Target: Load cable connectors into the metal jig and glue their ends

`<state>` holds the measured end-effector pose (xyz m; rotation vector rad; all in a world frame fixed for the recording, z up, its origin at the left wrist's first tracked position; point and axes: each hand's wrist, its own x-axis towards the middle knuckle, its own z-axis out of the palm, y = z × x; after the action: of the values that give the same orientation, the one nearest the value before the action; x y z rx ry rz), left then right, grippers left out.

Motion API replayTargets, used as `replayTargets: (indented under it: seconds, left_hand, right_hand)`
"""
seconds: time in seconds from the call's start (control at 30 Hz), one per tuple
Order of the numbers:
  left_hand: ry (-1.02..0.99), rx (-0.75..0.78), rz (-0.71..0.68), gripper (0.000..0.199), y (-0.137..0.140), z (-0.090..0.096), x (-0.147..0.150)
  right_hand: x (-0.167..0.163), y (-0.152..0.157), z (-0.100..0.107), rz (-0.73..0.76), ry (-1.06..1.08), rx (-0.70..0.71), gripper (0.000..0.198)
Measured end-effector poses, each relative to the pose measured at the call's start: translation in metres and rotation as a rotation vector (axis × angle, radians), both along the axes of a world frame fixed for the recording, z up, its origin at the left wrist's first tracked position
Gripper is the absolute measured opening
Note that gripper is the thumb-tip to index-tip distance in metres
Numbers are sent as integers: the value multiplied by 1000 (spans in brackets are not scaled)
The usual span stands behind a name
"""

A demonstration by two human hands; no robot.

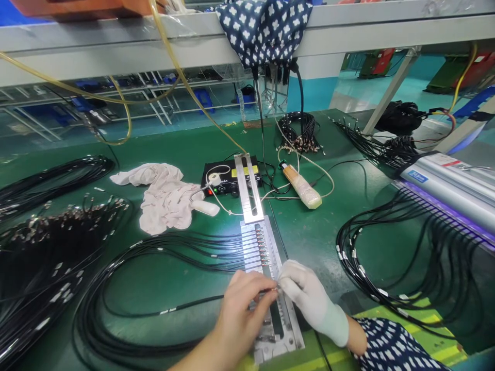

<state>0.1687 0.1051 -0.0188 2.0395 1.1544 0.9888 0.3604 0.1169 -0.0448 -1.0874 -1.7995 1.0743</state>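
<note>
Low over the metal fixture (291, 337), my bare left hand (242, 309) pinches a black cable (195, 304) close to its end. My right hand (309, 296), in a white glove, has its thumb and fingers pressed together at the tip of the same cable. The tip itself is mostly hidden between the fingers of both hands. Farther up the fixture, several black cables (224, 247) lie side by side, their small metal ends (261, 245) in a row of slots. Their lengths loop round to the left of my left hand.
Bundles of black cables (42, 263) cover the left side. Behind the fixture are a white cloth (166, 198), a black control box (228, 180) and a tape-wrapped handle tool (303, 188). At right, more cables hang from a silver device (448, 180) with purple light. A shelf beam (116, 44) crosses above.
</note>
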Motion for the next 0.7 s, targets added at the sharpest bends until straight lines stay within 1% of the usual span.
replayTargets:
  seconds: [0.13,0.27,0.33,0.43,0.53,0.6,0.7]
  left_hand:
    - [-30,-32,-13,9,2,-1,0]
    - [-26,-76,-4,11,4,-4,1]
    - [-18,-140,11,11,5,-5,2]
    - [-46,-313,53,7,7,-5,3]
    - [-81,-470,49,6,9,-3,3]
    - [-77,-518,27,8,11,-2,3]
    - [-66,-507,22,12,12,1,1]
  right_hand:
    - [-1,-1,1,-4,-27,23,33]
    - [0,0,3,2,-93,149,34]
    - [1,0,4,13,-124,209,35]
    - [2,1,3,29,-155,257,35]
    - [4,0,2,68,-155,289,35]
    - [5,0,2,97,-155,332,38]
    - [6,1,3,108,-178,392,41]
